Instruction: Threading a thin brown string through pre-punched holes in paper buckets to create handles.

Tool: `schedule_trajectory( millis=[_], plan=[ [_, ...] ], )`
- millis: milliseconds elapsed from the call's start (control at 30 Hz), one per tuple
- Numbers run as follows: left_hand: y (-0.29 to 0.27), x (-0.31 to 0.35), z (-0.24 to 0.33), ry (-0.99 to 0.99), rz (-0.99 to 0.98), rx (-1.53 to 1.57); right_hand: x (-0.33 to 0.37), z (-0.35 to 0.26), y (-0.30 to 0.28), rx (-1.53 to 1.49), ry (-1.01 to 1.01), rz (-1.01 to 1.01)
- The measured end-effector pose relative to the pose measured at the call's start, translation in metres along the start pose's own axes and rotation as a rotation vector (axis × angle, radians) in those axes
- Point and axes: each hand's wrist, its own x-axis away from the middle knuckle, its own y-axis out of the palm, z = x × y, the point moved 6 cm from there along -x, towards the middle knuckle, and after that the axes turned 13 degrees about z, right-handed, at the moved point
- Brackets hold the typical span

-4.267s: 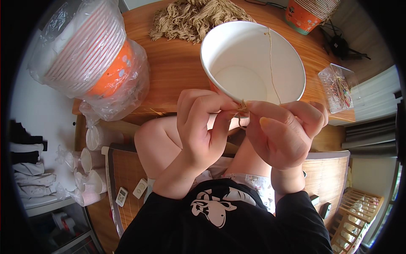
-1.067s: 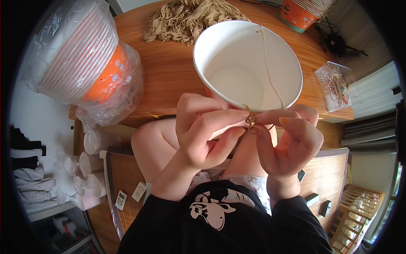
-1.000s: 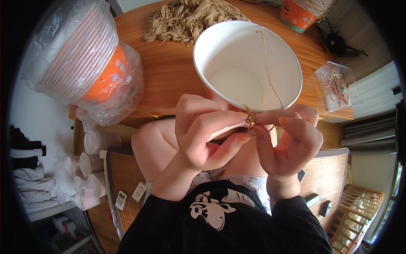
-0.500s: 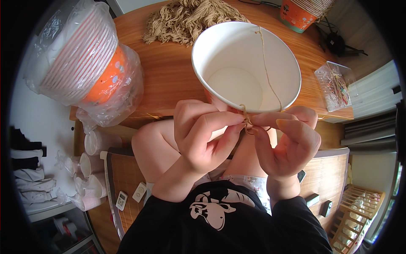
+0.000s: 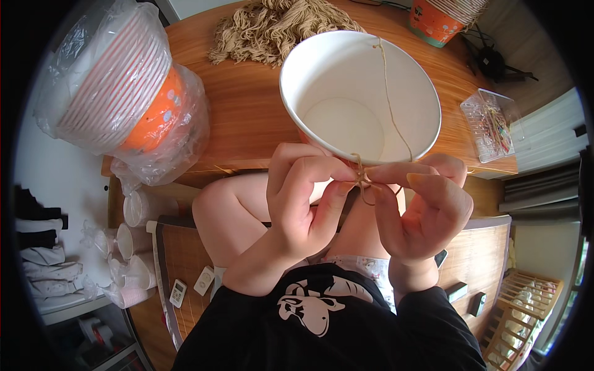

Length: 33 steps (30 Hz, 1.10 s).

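A large paper bucket (image 5: 346, 123), white inside, tilts its open mouth toward me at the table's near edge. A thin tan string (image 5: 388, 93) runs from its far rim across the mouth to the near side. Just outside the near rim, my left hand (image 5: 306, 201) pinches the string between thumb and forefinger. Beside it, my right hand (image 5: 427, 201) pinches the same string, with a small loop and knot between the two hands. The fingertips partly cover the knot.
A heap of tan strings (image 5: 281, 31) lies on the wooden table (image 5: 241, 105) behind the bucket. Plastic-wrapped stacked buckets (image 5: 148, 117) stand at left, more stacked buckets (image 5: 436, 25) at far right. A clear box (image 5: 489, 127) sits at the right edge.
Both hands have shifted slightly, the left one to the right and the right one a little outward. The string loop between them looks wider. The bucket has barely moved.
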Motion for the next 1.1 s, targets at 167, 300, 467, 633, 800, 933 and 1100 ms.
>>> schedule_trajectory(
  millis=[167,300,467,633,800,933,1100],
  plan=[
    [0.001,0.004,-0.007,-0.165,-0.004,0.130,-0.002,-0.004,0.003,0.021,-0.020,-0.041],
    [0.002,0.007,-0.011,-0.206,-0.014,0.188,-0.002,-0.005,0.004,0.007,0.001,-0.033],
    [0.004,0.004,-0.007,-0.145,-0.043,0.177,-0.002,-0.002,0.004,0.004,0.007,0.036],
    [0.003,0.001,-0.004,-0.107,-0.057,0.119,-0.006,-0.010,0.005,0.104,-0.094,-0.016],
    [0.003,-0.001,0.002,0.002,-0.052,0.017,-0.004,-0.008,0.004,0.092,-0.074,0.018],
    [0.005,-0.001,0.002,0.043,-0.011,-0.002,0.000,-0.006,0.000,0.027,-0.021,0.084],
    [0.004,-0.005,0.006,0.116,0.016,-0.007,0.000,-0.005,0.002,-0.088,0.001,0.102]
  ],
)
